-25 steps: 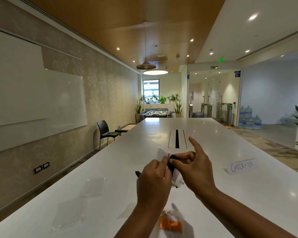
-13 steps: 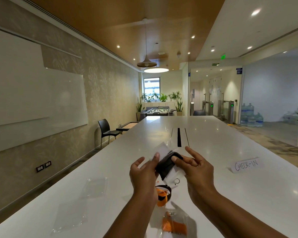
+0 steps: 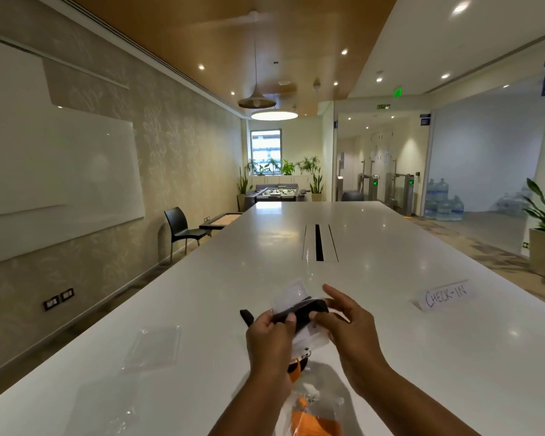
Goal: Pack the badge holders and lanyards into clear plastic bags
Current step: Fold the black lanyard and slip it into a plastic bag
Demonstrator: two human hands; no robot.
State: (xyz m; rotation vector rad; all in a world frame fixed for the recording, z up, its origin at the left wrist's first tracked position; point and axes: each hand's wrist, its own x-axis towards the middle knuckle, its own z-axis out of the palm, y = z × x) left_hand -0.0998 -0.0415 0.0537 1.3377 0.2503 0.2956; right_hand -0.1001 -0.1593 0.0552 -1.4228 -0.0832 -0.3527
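Long white table (image 3: 390,309) in a meeting room. Just above it, the left hand (image 3: 269,338) pinches a clear plastic bag (image 3: 291,292), apparently to steady it, while the right hand (image 3: 350,325) pinches the black lanyard (image 3: 309,311), seemingly feeding it in. A filled bag (image 3: 315,413) lies nearer the person.

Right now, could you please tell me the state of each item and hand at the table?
Left hand: grips the black fabric lanyard, held above the white table.
Right hand: pinches the same lanyard.
Clear plastic bag with orange lanyard: filled, lying on the table.
Flat clear plastic bag: empty, lying at left.
White paper CHECK-IN sign: resting at right.
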